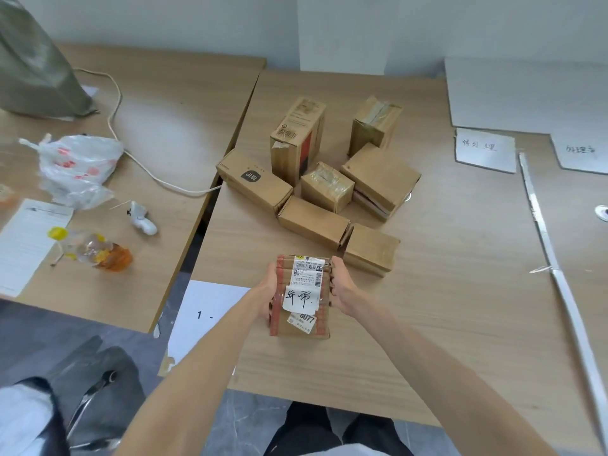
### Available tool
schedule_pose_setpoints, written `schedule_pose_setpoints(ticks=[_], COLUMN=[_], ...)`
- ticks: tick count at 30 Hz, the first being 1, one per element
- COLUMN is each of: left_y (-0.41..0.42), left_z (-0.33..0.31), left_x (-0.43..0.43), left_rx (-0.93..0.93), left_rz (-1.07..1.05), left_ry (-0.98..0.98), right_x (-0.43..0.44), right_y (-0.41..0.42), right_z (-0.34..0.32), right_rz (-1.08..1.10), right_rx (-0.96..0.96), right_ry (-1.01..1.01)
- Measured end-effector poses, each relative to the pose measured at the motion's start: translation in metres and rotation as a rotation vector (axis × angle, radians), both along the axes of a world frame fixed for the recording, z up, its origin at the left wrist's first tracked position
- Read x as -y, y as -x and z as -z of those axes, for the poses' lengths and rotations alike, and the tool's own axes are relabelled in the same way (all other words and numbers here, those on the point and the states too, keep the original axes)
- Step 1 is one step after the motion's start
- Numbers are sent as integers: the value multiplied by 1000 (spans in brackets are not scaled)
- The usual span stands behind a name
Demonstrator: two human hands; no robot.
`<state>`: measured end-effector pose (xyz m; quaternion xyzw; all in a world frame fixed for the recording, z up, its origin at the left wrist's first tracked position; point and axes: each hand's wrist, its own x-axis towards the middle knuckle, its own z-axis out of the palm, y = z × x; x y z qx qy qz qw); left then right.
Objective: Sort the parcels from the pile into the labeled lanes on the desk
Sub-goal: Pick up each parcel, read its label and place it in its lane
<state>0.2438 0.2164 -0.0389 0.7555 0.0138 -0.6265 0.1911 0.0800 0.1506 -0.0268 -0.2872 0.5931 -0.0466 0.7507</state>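
Note:
I hold a brown cardboard parcel [301, 296] with a white shipping label and red tape edges above the desk's front middle. My left hand [270, 291] grips its left side and my right hand [343, 287] grips its right side. Behind it lies the pile of several brown parcels [316, 179] on the wooden desk [444, 291]. A white sheet marked "1" [204, 317] lies at the desk's front left. Two handwritten paper labels, one [485, 149] and another [580, 153], lie at the back right, with a white strip [556, 278] running between lanes.
A second desk [171, 133] stands to the left with a plastic bag [77, 166], a bottle [95, 251], a printed sheet [26, 245], a white cable [148, 172] and a grey-green sack [33, 67]. A chair [95, 390] is at lower left.

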Motion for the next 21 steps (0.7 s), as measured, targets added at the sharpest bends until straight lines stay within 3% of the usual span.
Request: schedule_pose_setpoints(ticks=[9, 14, 21], left_y=[43, 123, 278], left_z=[-38, -75, -104], left_x=[5, 19, 57], left_rx=[-24, 54, 22], left_rz=[142, 256, 445], left_ry=[23, 93, 177], right_x=[11, 14, 16], right_y=[41, 123, 287], right_z=[-27, -52, -82], right_rz=[-206, -103, 99], right_rx=[18, 44, 78], right_ry=[215, 330, 398])
